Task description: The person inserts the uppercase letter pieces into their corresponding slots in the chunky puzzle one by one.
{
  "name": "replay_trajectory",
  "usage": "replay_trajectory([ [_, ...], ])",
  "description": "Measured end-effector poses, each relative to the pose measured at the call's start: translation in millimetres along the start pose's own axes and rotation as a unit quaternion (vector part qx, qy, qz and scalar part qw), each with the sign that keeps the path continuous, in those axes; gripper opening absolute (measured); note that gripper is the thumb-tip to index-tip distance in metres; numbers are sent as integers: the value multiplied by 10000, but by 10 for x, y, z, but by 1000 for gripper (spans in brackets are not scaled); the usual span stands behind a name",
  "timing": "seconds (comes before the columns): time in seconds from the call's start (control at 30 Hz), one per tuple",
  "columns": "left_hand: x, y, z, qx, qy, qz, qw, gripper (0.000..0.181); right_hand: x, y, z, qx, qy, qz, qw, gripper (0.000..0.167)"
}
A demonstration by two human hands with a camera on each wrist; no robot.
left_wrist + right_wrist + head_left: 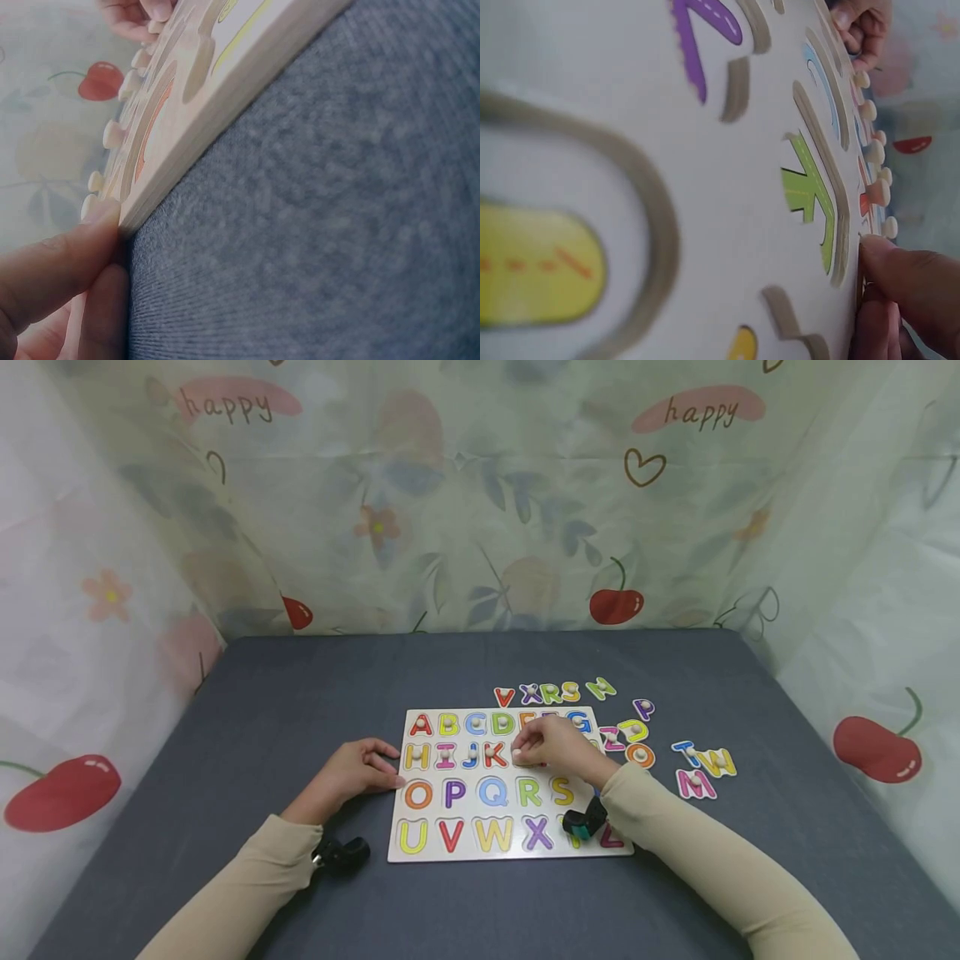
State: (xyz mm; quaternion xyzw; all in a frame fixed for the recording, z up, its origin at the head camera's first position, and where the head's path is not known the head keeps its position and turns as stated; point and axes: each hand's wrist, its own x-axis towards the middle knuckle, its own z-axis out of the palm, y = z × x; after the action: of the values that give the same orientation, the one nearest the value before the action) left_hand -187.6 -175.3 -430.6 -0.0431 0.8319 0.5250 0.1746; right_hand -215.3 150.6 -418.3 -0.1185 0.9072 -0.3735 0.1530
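Note:
A white wooden alphabet puzzle board (480,775) lies on the table with knobbed letter pieces in its upper rows and bare printed recesses in the lower rows. My left hand (358,770) grips the board's left edge, the thumb (94,221) on its rim. Over the second row, just right of the red K piece (494,755), my right hand (558,745) pinches a small letter piece with curled fingers. Those fingers hide which letter it is. In the right wrist view, the thumb (904,274) sits close to the board surface, beyond the green R recess (810,195).
Loose letter pieces, among them V (504,697), N (601,688), P (643,709), O (640,755) and M (696,784), lie behind and right of the board. Dark cloth covers the table (315,685). Patterned curtains (465,510) enclose its back and sides.

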Motion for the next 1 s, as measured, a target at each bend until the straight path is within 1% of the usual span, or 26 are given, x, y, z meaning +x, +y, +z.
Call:
replay_trajectory([
  [0.23, 1, -9, 4, -8, 8, 31, 10000, 49, 48, -3, -26, 102, -268, 125, 9995, 11],
  [0.33, 1, -16, 9, -13, 11, 36, 10000, 48, 67, 3, -30, 118, -371, 119, 9992, 11],
  [0.5, -2, -22, 18, -18, 21, 11, 10000, 48, 77, 6, -39, 171, -445, 124, 9988, 12],
  [0.67, 8, -27, 25, 3, 53, 14, 10000, 48, 66, 21, -65, 239, -462, 111, 9986, 18],
  [0.83, 11, -29, 28, 29, 92, -15, 10000, 48, 10, 68, -145, 353, -353, 48, 9987, 25],
  [1.0, 11, -35, 26, 29, 98, -5, 9999, 48, -139, 104, -356, 391, 64, -33, 9992, 30],
])
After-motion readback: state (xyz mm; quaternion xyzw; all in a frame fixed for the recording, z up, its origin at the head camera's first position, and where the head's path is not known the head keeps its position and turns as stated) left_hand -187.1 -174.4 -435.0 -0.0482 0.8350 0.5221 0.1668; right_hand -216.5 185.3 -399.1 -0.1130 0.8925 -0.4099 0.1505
